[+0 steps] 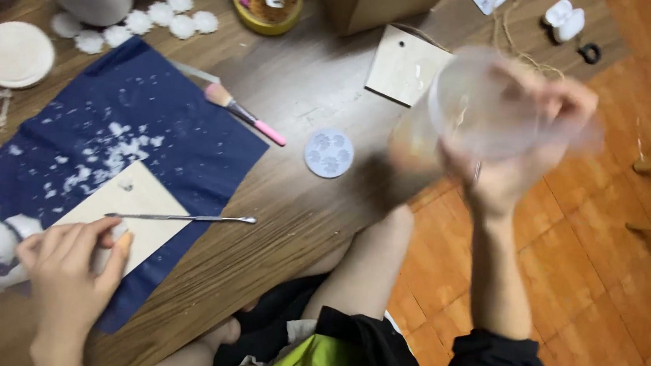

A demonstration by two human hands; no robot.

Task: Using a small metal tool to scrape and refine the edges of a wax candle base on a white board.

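Left hand fingers pinch white fluff on the wooden panel. Right hand grips a blurred clear cup; a loose grip risks spilling onto the worktop.

Just one view here, from the camera on my head, and it looks steeply down over my lap at a low wooden table on the left and orange wood floor on the right. It sits close: my left hand is near the bottom-left edge on the blue cloth, my right hand is raised nearer the lens and blurred, and my knees fill the bottom middle. The far side of the table runs along the top of the frame, tilted a little, with containers cut off there.
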